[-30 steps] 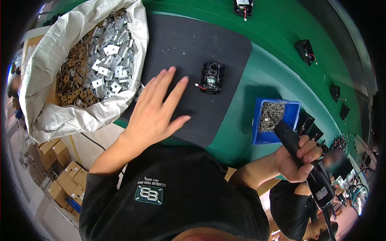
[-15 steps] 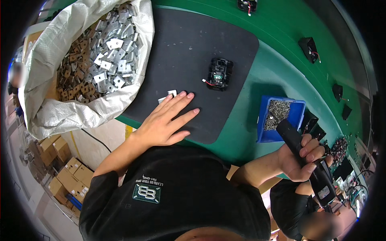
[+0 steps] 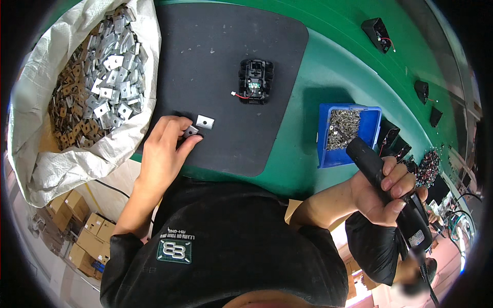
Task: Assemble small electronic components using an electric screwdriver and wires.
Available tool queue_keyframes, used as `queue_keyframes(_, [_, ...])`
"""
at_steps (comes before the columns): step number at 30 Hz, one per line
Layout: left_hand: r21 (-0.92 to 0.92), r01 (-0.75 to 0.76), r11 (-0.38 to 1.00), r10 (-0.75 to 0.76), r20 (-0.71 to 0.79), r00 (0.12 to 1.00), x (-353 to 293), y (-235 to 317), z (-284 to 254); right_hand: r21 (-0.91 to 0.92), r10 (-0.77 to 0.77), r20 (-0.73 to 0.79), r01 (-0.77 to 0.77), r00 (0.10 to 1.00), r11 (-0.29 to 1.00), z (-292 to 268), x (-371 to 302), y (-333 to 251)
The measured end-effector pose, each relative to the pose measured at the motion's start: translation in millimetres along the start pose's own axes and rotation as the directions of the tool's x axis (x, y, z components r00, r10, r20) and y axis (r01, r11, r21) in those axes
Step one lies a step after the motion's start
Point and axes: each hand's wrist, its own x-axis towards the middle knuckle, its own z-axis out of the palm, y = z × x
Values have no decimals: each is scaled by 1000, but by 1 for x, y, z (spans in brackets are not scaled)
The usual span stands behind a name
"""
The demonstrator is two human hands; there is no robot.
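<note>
My left hand pinches a small metal plate between thumb and fingers, low over the dark mat. Just beside it a second silver plate with a hole in its middle lies flat on the mat. My right hand is wrapped round a black corded electric screwdriver. Its tip points into the blue bin, at the heap of small silver screws. Farther up the mat sits a black plastic housing with a small circuit board and a red wire.
On the left stands a white woven sack full of silver and brownish metal plates. More black housings with wires stand on the green belt at the right. Another person's dark sleeve shows at the lower right.
My left hand has gone from lying spread on the mat to pinching a plate, and uncovered another. The view has shifted, so the mat and bin appear farther left. The screwdriver stays by the screws.
</note>
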Motion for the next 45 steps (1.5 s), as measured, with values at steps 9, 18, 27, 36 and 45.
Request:
queue_keyframes(9, [-40,-240,970,242,34,970,-8,-10,3,-56,7,60,-3,998,998,9,4,0])
queue_keyframes(18, [-365,-147,919,113,-113,987,49,34,-11,-44,9,47,-7,999,999,10,2,1])
queue_keyframes(27, [-12,-397,918,390,-162,906,105,62,1,-28,-1,10,1,1000,1000,16,-1,-3])
queue_keyframes(36, [-100,-286,953,281,-62,958,119,59,19,-77,2,-21,-4,1000,997,20,1,-7])
queue_keyframes(45, [-217,-256,942,275,63,960,129,51,20,-5,-9,-20,9,1000,1000,21,1,-8])
